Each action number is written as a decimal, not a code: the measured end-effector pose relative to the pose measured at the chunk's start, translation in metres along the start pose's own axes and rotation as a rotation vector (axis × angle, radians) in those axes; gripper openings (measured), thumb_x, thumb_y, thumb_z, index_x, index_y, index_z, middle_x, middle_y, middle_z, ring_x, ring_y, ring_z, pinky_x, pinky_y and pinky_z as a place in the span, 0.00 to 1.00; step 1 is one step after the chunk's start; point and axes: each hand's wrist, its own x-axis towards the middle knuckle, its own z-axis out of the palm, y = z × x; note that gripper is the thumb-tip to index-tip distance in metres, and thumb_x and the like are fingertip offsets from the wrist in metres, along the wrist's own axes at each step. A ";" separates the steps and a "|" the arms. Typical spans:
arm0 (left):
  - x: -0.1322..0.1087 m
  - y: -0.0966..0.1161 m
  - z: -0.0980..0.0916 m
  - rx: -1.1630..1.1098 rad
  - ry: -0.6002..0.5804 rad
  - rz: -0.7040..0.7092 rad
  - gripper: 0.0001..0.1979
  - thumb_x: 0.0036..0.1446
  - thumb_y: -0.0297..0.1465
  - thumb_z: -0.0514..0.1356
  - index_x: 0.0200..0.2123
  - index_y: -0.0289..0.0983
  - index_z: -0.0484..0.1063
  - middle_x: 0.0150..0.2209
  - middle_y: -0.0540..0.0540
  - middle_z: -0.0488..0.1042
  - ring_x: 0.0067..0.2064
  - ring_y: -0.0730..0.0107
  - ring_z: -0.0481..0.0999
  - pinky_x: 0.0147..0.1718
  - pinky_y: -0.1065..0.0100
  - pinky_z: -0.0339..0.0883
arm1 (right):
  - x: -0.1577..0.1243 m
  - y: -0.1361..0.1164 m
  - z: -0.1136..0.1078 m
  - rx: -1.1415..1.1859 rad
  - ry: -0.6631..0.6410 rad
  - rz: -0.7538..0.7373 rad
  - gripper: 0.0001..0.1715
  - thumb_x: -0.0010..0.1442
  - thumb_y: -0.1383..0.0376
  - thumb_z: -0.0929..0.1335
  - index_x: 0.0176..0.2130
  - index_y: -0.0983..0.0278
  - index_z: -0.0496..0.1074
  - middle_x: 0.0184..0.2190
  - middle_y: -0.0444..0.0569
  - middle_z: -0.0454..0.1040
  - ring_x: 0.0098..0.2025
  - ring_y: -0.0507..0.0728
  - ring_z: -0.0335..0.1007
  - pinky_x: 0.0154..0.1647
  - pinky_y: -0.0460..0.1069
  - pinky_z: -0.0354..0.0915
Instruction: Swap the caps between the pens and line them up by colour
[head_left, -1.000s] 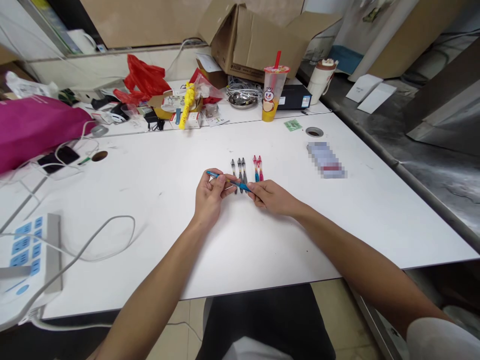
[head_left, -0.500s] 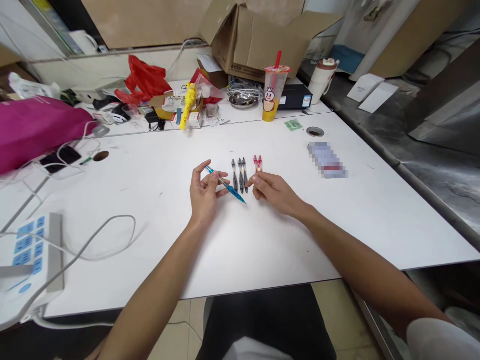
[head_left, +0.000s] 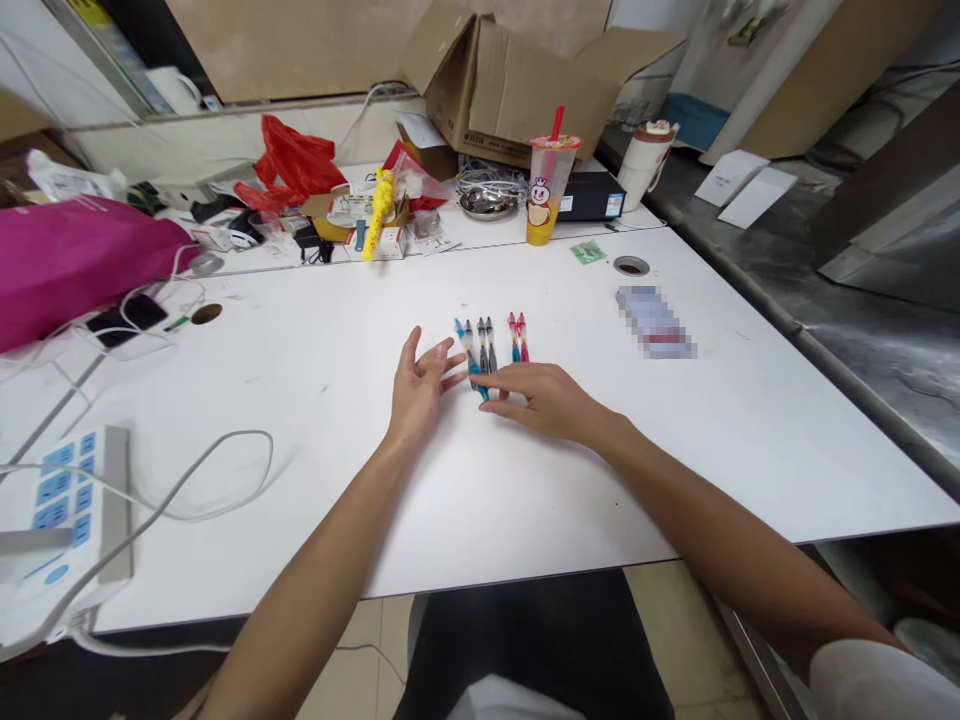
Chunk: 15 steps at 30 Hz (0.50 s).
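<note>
Your blue pen (head_left: pixel 460 330) lies flat at the left end of the row, just beside the grey pens (head_left: pixel 487 345); the red pens (head_left: pixel 518 338) lie further right.

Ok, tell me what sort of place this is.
Probably a cluttered office or workshop desk: pens lined up on a white table, a power strip, and an open cardboard box behind.

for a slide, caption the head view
Left hand open, right hand touching a blue pen lying beside black pens and red pens on a white table
</note>
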 end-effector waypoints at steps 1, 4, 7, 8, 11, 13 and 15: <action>0.001 0.000 -0.001 0.003 0.014 -0.001 0.29 0.61 0.37 0.68 0.64 0.45 0.64 0.59 0.37 0.75 0.51 0.60 0.81 0.44 0.63 0.77 | 0.000 0.004 -0.003 -0.044 0.035 0.032 0.22 0.70 0.53 0.67 0.58 0.56 0.77 0.44 0.50 0.83 0.42 0.58 0.77 0.46 0.54 0.68; 0.003 -0.002 -0.004 0.042 0.027 -0.013 0.17 0.62 0.34 0.66 0.54 0.42 0.73 0.58 0.37 0.75 0.49 0.62 0.81 0.40 0.66 0.76 | 0.000 0.016 -0.010 -0.173 0.073 0.123 0.22 0.70 0.52 0.66 0.56 0.57 0.78 0.41 0.52 0.83 0.43 0.61 0.76 0.45 0.55 0.68; 0.004 -0.002 -0.005 0.069 0.014 -0.028 0.10 0.63 0.32 0.64 0.47 0.40 0.76 0.54 0.38 0.77 0.44 0.66 0.81 0.34 0.69 0.74 | -0.001 0.027 -0.012 -0.259 0.031 0.139 0.21 0.71 0.53 0.64 0.55 0.58 0.78 0.41 0.54 0.82 0.45 0.63 0.74 0.43 0.56 0.67; 0.004 -0.002 -0.004 0.075 0.008 -0.031 0.09 0.63 0.32 0.63 0.46 0.40 0.76 0.53 0.38 0.77 0.43 0.67 0.81 0.33 0.70 0.73 | -0.001 0.029 -0.011 -0.280 0.014 0.124 0.21 0.72 0.53 0.64 0.55 0.59 0.78 0.41 0.54 0.82 0.46 0.63 0.73 0.44 0.56 0.67; 0.002 0.000 -0.003 0.087 -0.001 -0.032 0.07 0.63 0.31 0.62 0.44 0.40 0.77 0.51 0.39 0.78 0.39 0.69 0.80 0.29 0.71 0.71 | -0.001 0.033 -0.010 -0.331 -0.004 0.068 0.23 0.73 0.54 0.62 0.55 0.62 0.78 0.41 0.55 0.81 0.46 0.64 0.71 0.45 0.57 0.66; 0.001 0.001 -0.003 0.091 -0.004 -0.031 0.07 0.63 0.31 0.62 0.44 0.39 0.77 0.50 0.40 0.78 0.37 0.70 0.79 0.28 0.71 0.69 | 0.000 0.034 -0.009 -0.352 0.001 0.043 0.24 0.73 0.54 0.61 0.55 0.63 0.78 0.40 0.56 0.79 0.45 0.64 0.69 0.45 0.57 0.66; 0.001 0.002 -0.003 0.095 -0.009 -0.028 0.06 0.63 0.31 0.62 0.43 0.39 0.76 0.50 0.40 0.78 0.36 0.71 0.79 0.27 0.72 0.68 | 0.000 0.035 -0.010 -0.359 0.006 0.026 0.24 0.73 0.54 0.62 0.54 0.64 0.79 0.40 0.56 0.78 0.44 0.63 0.68 0.46 0.57 0.65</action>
